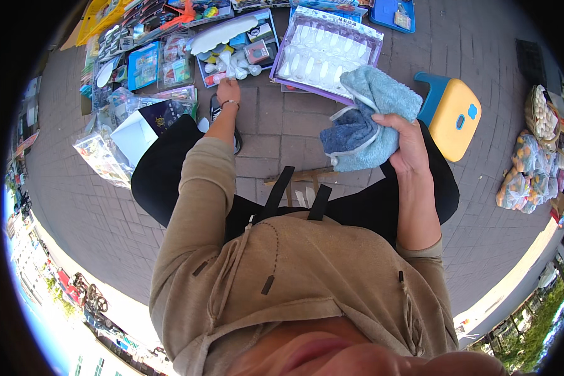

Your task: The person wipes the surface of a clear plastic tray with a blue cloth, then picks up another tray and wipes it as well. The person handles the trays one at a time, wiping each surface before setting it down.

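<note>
My left hand reaches to the near edge of an open box that holds small cartons and several white, bulb-shaped plastic pieces. Its fingertips are at the white and red pieces; whether they grip one cannot be told. In my right hand is a folded plush cloth, light blue with a darker blue part and pale edging. Behind the cloth lies a purple-edged box with rows of clear and white plastic pieces, partly covered by the cloth.
A yellow and blue plastic stool stands at the right. Packaged goods, a blue tray and an opened white and dark carton lie at the left. Bags of orange fruit sit farther right on the brick paving. My knees flank the middle.
</note>
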Demonstrator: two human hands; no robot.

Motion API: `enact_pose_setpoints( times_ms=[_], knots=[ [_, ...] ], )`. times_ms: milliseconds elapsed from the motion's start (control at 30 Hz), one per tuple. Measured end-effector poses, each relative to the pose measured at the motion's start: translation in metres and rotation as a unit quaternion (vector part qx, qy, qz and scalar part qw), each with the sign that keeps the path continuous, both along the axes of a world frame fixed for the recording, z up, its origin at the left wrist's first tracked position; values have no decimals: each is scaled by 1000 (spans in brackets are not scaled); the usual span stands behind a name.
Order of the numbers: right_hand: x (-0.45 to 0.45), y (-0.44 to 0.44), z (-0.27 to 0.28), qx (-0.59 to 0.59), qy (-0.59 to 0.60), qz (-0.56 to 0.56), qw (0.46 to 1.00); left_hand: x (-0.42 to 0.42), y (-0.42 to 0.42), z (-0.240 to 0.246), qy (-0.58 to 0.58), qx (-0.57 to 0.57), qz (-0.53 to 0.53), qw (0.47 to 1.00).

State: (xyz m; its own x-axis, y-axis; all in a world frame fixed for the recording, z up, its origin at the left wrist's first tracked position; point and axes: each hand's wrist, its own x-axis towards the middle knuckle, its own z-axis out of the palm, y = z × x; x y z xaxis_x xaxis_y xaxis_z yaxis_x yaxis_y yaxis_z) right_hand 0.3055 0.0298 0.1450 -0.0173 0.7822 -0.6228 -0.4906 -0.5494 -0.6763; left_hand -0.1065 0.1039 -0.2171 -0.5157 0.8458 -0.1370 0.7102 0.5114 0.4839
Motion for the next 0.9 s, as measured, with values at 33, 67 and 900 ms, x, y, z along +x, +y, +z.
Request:
enact_pose_setpoints(
  times_ms=[33,67,900],
  knots=[
    [10,3,3,22,7,-34,999,24,2,18,-16,64,7,998],
    [20,6,7,42,-1,-70,997,46,11,34,-88,50,-40,994],
    [64,1,15,25,-34,-148,988,195,94,50,100,-15,-30,994]
  ],
)
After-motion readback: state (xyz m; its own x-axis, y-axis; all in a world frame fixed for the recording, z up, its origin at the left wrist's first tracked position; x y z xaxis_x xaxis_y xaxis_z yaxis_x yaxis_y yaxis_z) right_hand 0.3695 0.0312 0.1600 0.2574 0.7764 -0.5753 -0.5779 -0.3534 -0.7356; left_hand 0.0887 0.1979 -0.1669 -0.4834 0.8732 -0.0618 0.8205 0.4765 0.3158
